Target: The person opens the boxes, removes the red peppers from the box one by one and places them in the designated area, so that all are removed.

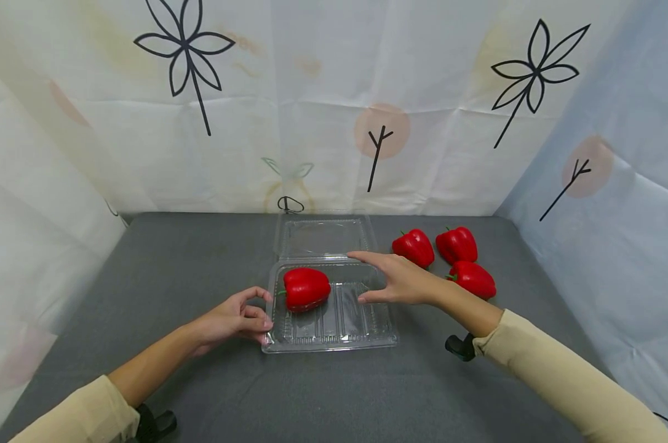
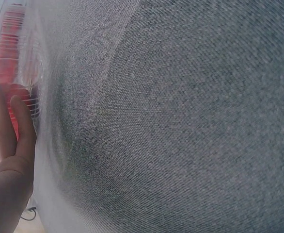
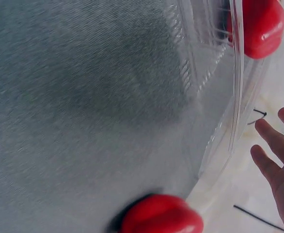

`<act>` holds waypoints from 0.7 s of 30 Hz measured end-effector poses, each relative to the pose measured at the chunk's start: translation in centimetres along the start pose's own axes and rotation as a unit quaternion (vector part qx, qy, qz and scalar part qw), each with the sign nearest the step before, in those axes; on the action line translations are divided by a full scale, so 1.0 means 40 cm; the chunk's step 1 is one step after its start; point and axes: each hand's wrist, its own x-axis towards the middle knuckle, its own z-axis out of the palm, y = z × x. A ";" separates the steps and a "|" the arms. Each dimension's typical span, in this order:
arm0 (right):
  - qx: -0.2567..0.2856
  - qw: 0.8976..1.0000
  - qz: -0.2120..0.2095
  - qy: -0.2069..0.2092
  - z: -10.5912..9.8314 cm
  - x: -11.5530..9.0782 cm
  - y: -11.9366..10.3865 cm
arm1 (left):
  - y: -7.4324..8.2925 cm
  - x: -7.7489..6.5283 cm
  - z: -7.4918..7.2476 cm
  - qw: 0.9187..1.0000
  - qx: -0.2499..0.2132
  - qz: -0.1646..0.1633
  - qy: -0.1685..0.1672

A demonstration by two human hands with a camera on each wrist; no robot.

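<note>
A clear plastic clamshell container (image 1: 334,341) lies on the grey cloth with its lid (image 1: 325,237) folded back behind it. One red bell pepper (image 1: 307,288) rests in the left part of its base, stem to the left. My left hand (image 1: 237,320) touches the container's left rim with bent, parted fingers; the left wrist view shows two fingers (image 2: 23,121) fairly straight along its outer wall. Over the container's right side hovers my right hand (image 1: 400,280), thumb and fingers spread, holding nothing. The right wrist view shows its fingers (image 3: 273,141) apart.
To the right of the container sit three more red bell peppers: one (image 1: 413,247) behind my right hand, one (image 1: 457,245) farther back and one (image 1: 474,280) beside my right forearm. A patterned white curtain (image 1: 323,123) hangs behind the grey tabletop (image 1: 201,258).
</note>
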 end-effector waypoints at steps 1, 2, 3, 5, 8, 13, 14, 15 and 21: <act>-0.001 1.000 -0.002 -0.006 0.003 0.007 -0.003 | 0.000 -0.001 0.000 1.000 0.000 0.000 0.000; 0.000 1.000 -0.006 -0.011 0.005 0.014 -0.006 | 0.000 -0.001 0.001 1.000 0.000 0.000 0.000; 0.000 1.000 -0.010 -0.016 0.008 0.020 -0.008 | 0.001 -0.001 0.001 1.000 0.000 0.000 0.001; 0.000 1.000 -0.016 -0.025 0.013 0.032 -0.013 | 0.000 -0.002 0.002 1.000 0.000 0.000 0.003; -0.006 0.999 -0.023 -0.034 0.021 0.047 -0.020 | -0.001 -0.002 0.002 1.000 -0.002 -0.001 0.004; -0.016 0.998 -0.028 -0.046 0.028 0.068 -0.037 | -0.002 0.000 0.002 1.000 -0.005 0.002 0.002; -0.018 0.998 -0.028 -0.048 0.030 0.073 -0.041 | -0.002 0.000 0.002 1.000 -0.006 0.002 0.002; -0.020 0.998 -0.028 -0.050 0.031 0.077 -0.044 | -0.002 0.001 0.002 1.000 -0.006 0.002 0.001; -0.021 0.998 -0.028 -0.060 0.043 0.104 -0.059 | 0.000 0.002 0.001 1.000 -0.010 0.000 0.000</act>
